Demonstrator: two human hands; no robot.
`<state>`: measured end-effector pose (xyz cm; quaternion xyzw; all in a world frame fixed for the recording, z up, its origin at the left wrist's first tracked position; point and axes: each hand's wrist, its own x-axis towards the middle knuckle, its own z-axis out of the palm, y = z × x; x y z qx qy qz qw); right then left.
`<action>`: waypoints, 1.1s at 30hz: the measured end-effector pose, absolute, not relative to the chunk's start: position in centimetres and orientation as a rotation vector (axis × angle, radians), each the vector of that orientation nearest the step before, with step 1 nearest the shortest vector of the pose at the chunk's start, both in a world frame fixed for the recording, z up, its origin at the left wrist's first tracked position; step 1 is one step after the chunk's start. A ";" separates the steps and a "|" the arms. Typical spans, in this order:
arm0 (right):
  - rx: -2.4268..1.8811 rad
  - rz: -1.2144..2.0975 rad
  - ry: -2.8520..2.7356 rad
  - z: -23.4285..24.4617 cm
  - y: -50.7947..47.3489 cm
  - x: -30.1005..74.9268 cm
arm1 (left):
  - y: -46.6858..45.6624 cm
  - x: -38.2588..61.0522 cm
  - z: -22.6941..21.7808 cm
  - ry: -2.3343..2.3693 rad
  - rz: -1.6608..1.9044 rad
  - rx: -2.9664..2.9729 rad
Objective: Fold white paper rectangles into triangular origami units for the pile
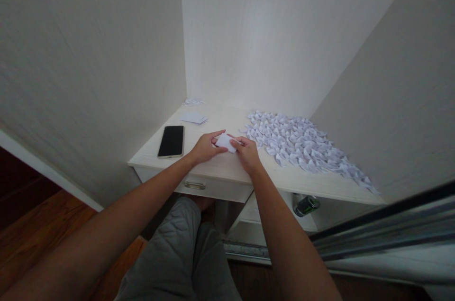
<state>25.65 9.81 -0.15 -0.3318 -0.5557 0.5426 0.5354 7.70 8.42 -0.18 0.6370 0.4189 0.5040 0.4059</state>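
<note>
Between both hands, just above the front part of the white desk (216, 168), is a small piece of white paper (225, 141). My left hand (206, 146) grips its left side, thumb below and fingers behind. On the right side, my right hand (248, 151) pinches it with the thumb on top. The paper looks folded, though its exact folds are too small to tell. A large spread of small folded white paper pieces (298, 142) covers the desk to the right of my right hand.
Left of my hands lies a dark-screened phone (171, 141). Behind it are a few flat paper sheets (193, 117) and, in the back corner, a small heap of paper bits (194, 101). A drawer handle (195, 185) sits in front. A dark can (306, 206) lies on the shelf below.
</note>
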 end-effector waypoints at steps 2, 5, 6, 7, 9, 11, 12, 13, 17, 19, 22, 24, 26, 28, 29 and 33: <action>-0.770 1.317 -1.321 -0.1 9.8 25.6 | 8.5 7.9 -0.3 1.050 1.262 1.613; -0.757 1.342 -1.318 0.0 9.8 25.6 | 8.6 8.1 -0.4 1.090 1.248 1.651; -0.755 1.346 -1.314 0.0 9.8 25.6 | 8.6 8.1 -0.3 1.111 1.250 1.675; -0.754 1.349 -1.308 -0.1 9.8 25.6 | 8.5 8.2 -0.2 1.133 1.256 1.704; -0.752 1.353 -1.294 -0.1 9.8 25.6 | 8.4 8.4 0.0 1.183 1.268 1.769; -0.751 1.355 -1.282 -0.1 9.9 25.6 | 8.3 8.6 0.1 1.224 1.273 1.812; -0.750 1.357 -1.278 -0.1 9.9 25.6 | 8.3 8.6 0.2 1.235 1.272 1.824; -0.749 1.359 -1.273 -0.1 9.8 25.5 | 8.3 8.7 0.2 1.236 1.271 1.831; -0.748 1.366 -1.242 0.1 9.7 25.4 | 8.4 8.8 0.2 1.224 1.281 1.837; -0.746 1.368 -1.227 0.2 9.7 25.4 | 8.5 8.9 0.2 1.224 1.309 1.806; -0.743 1.364 -1.208 0.3 9.7 25.5 | 8.5 9.1 0.1 1.161 1.353 1.684; -0.742 1.356 -1.194 0.4 9.7 25.5 | 8.4 9.3 0.1 1.088 1.355 1.595; -0.742 1.347 -1.179 0.5 9.6 25.6 | 8.2 9.4 0.2 1.042 1.351 1.553; -0.741 1.341 -1.164 0.5 9.6 25.7 | 8.2 9.4 0.4 1.029 1.354 1.556; -0.742 1.338 -1.158 0.6 9.5 25.7 | 8.2 9.4 0.5 1.021 1.355 1.558; -0.757 1.333 -1.142 0.6 9.4 25.7 | 8.4 9.0 0.6 1.011 1.299 1.551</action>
